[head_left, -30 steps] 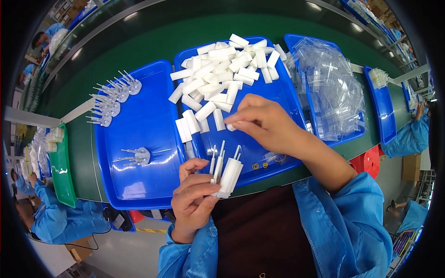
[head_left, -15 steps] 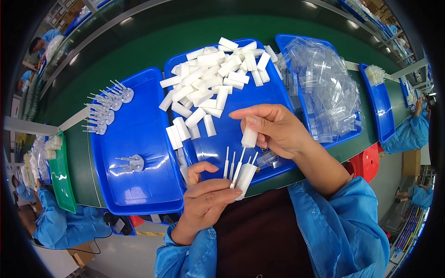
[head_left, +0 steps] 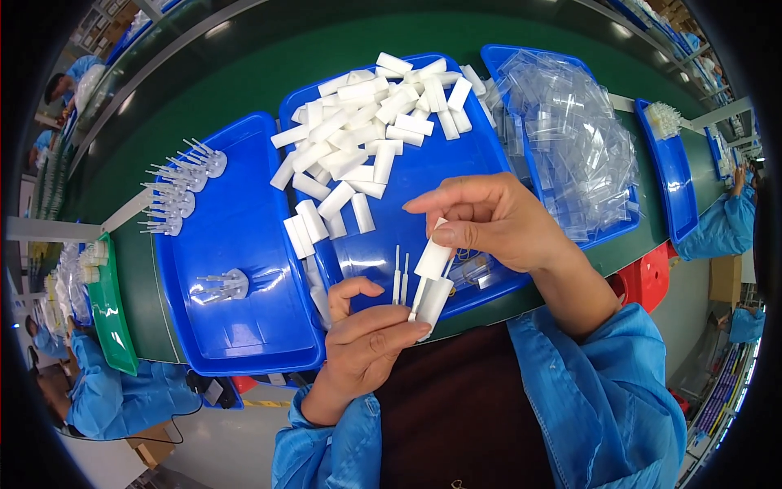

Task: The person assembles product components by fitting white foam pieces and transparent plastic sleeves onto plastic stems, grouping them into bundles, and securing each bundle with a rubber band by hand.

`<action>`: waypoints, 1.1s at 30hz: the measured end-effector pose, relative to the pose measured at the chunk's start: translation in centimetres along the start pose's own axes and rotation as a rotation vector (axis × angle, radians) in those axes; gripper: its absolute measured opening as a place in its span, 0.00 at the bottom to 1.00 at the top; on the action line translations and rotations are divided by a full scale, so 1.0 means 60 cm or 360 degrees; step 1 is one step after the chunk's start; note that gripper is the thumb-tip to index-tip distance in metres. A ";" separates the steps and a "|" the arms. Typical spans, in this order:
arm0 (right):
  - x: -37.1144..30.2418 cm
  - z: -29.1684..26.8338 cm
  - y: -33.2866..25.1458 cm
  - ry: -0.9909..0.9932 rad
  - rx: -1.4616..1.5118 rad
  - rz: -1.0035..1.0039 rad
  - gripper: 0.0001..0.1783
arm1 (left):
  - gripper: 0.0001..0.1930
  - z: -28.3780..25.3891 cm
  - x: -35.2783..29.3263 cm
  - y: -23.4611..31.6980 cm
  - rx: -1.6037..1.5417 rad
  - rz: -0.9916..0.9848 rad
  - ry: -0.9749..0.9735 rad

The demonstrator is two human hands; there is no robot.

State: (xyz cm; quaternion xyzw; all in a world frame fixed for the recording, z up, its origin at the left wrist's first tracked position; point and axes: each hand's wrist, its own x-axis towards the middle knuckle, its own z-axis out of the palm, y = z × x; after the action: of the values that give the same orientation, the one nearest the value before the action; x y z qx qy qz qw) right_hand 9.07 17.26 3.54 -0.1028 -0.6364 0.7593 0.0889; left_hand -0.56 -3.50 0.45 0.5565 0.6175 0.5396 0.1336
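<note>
My left hand (head_left: 365, 346) is closed around a pronged plastic piece (head_left: 405, 277), whose base is hidden by the fingers. Thin whitish prongs stand up out of this grip. One white foam block (head_left: 437, 301) sits upright on the piece, beside the left fingertips. Above it my right hand (head_left: 501, 224) pinches a second white foam block (head_left: 432, 259) by its top between thumb and fingers. That block is tilted and surrounds the upper part of another prong, with the lower prong still showing beneath it.
White foam blocks (head_left: 350, 130) are heaped in the middle blue tray (head_left: 399, 204). At left, another blue tray (head_left: 220, 318) holds several pronged pieces (head_left: 232, 284). Clear plastic sleeves (head_left: 570, 147) fill a tray at right. A red stool (head_left: 648, 277) stands below the bench.
My right hand has brought its foam block down along the prong, closer to the left hand. The left hand keeps its hold. The whole view has shifted slightly.
</note>
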 end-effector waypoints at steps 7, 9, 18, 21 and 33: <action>-0.003 0.004 0.006 -0.0021 0.0230 0.0199 0.07 | 0.11 0.003 0.003 0.001 0.0071 0.0086 -0.0005; -0.003 0.003 0.007 -0.0126 0.0345 0.0217 0.08 | 0.11 0.002 0.003 -0.001 0.0073 0.0118 0.0000; -0.006 0.030 0.014 -0.0168 0.0268 0.0186 0.07 | 0.17 0.014 0.004 -0.016 -0.0240 -0.0110 0.0463; -0.011 0.039 0.018 -0.0039 0.0265 0.0187 0.07 | 0.17 0.003 0.002 -0.025 -0.0261 -0.0135 0.0280; 0.089 0.039 -0.006 0.0360 -0.1261 -0.0664 0.12 | 0.12 0.005 -0.011 -0.005 -0.0861 -0.0230 0.0580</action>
State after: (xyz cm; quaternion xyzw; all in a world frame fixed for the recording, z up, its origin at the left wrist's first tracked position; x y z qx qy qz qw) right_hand 3.33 16.53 4.06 -0.0808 -0.8710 0.4073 0.2625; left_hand -0.26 -3.86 -0.19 0.3500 0.5035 0.7637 0.2019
